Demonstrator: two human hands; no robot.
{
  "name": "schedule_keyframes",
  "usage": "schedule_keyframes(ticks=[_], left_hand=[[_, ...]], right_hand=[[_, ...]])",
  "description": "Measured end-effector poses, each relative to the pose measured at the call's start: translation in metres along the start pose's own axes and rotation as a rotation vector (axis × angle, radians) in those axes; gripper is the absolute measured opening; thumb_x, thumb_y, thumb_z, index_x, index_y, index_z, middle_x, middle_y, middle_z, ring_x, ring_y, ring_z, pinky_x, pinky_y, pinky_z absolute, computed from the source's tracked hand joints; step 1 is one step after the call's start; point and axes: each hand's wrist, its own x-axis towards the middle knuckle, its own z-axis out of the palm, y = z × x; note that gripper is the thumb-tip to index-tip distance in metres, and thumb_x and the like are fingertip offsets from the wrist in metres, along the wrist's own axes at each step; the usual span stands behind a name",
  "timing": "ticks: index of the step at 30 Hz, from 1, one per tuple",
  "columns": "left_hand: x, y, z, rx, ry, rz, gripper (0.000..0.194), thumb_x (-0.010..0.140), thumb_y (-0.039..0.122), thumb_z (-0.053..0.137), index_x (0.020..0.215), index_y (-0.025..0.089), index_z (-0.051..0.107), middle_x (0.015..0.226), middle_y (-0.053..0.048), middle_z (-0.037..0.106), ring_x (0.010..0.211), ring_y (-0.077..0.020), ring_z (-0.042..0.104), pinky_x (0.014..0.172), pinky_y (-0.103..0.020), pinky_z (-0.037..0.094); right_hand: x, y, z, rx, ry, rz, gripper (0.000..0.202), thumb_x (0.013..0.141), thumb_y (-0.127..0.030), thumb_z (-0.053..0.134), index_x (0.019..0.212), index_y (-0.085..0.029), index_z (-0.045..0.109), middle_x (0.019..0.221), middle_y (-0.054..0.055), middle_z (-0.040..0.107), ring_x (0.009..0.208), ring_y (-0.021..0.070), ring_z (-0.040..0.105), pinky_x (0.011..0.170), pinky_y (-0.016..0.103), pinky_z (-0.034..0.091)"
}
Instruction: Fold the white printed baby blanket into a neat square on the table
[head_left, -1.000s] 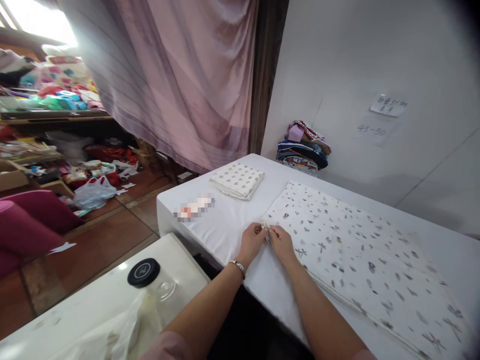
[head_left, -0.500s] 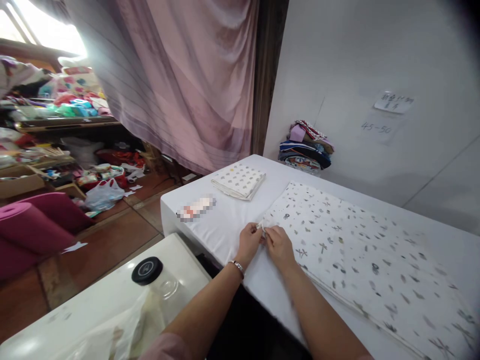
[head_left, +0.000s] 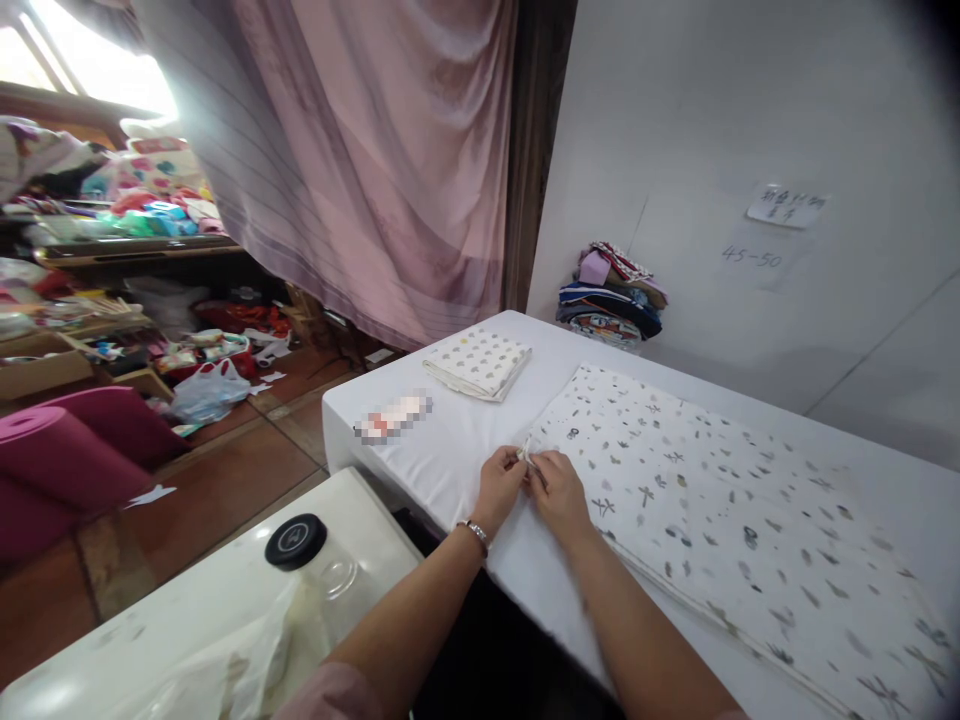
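A white cloth with small grey and green prints [head_left: 697, 500] lies spread over the white-covered table [head_left: 442, 460]. At its near left corner, my left hand [head_left: 501, 487] pinches a small bit of the cloth's edge. Close beside it, my right hand [head_left: 555, 490] has its fingers closed on the same corner, the two hands nearly touching. A folded cloth with a leaf-like pattern [head_left: 484, 362] rests farther back on the table. To its left is a small blurred-out item [head_left: 393, 418].
Front left, a cream surface [head_left: 202, 570] bears a clear jar with a black lid [head_left: 295, 542] and a plastic bag. Folded fabrics [head_left: 611, 295] are stacked by the wall. A pink curtain [head_left: 390, 160] hangs behind. Pink rolls [head_left: 75, 465] and cluttered shelves stand at the left.
Both hands stay in nearly the same place, with slight finger movement at the cloth's corner. A small tip of cloth now stands up a little higher between the fingers.
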Motion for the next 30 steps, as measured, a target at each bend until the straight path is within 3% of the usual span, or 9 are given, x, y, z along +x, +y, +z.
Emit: schedule_keyframes(ticks=[8, 22, 30], left_hand=[[-0.002, 0.0, -0.001, 0.045, -0.037, 0.005, 0.014, 0.067, 0.021, 0.055, 0.078, 0.015, 0.061, 0.069, 0.0, 0.063, 0.06, -0.0109, 0.059, 0.057, -0.022, 0.049], [-0.002, 0.004, 0.001, 0.07, -0.001, -0.038, 0.018, 0.072, 0.034, 0.057, 0.072, 0.016, 0.055, 0.061, 0.002, 0.057, 0.055, -0.0099, 0.056, 0.048, -0.019, 0.046], [-0.002, 0.0, 0.0, 0.122, 0.005, -0.004, 0.017, 0.074, 0.033, 0.056, 0.071, 0.016, 0.055, 0.056, 0.002, 0.055, 0.053, -0.0103, 0.055, 0.046, -0.019, 0.045]], right_hand=[[-0.002, 0.007, 0.003, 0.104, -0.005, 0.085, 0.021, 0.089, -0.026, 0.042, 0.095, -0.021, 0.061, 0.089, 0.006, 0.058, 0.085, 0.019, 0.052, 0.077, 0.032, 0.044], [0.0, 0.004, 0.001, 0.091, 0.003, 0.05, 0.028, 0.091, -0.026, 0.037, 0.078, -0.021, 0.06, 0.079, 0.005, 0.057, 0.078, 0.0175, 0.051, 0.073, 0.031, 0.043], [0.001, 0.012, -0.009, -0.002, 0.268, 0.021, 0.024, 0.091, -0.026, 0.038, 0.093, -0.02, 0.06, 0.089, 0.01, 0.059, 0.089, 0.021, 0.052, 0.081, 0.039, 0.042]])
